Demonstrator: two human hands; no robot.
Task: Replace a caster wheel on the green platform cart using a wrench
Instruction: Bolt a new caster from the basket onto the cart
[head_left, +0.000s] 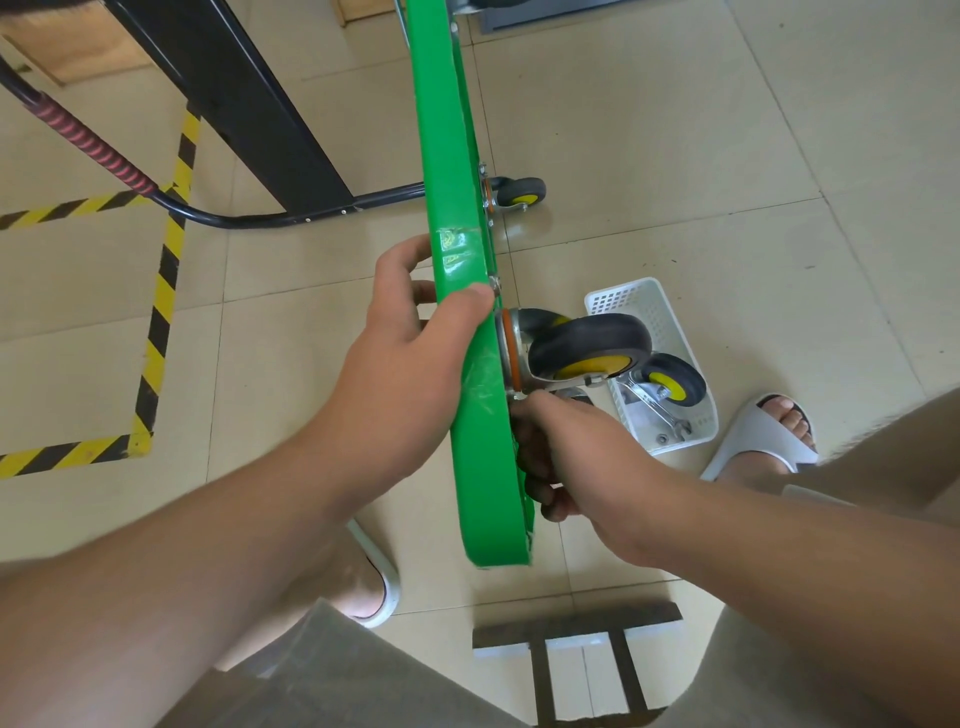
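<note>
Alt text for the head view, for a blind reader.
The left hand grips a green cart tipped on its side; the right hand is at the base of its near caster. A basket holds a spare caster and wrench.

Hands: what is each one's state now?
Left hand grips the green platform cart by its edge.
Right hand: curled beside the caster wheel; grasp cannot be told.

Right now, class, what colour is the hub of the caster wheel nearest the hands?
Yellow hub, head view.
</note>
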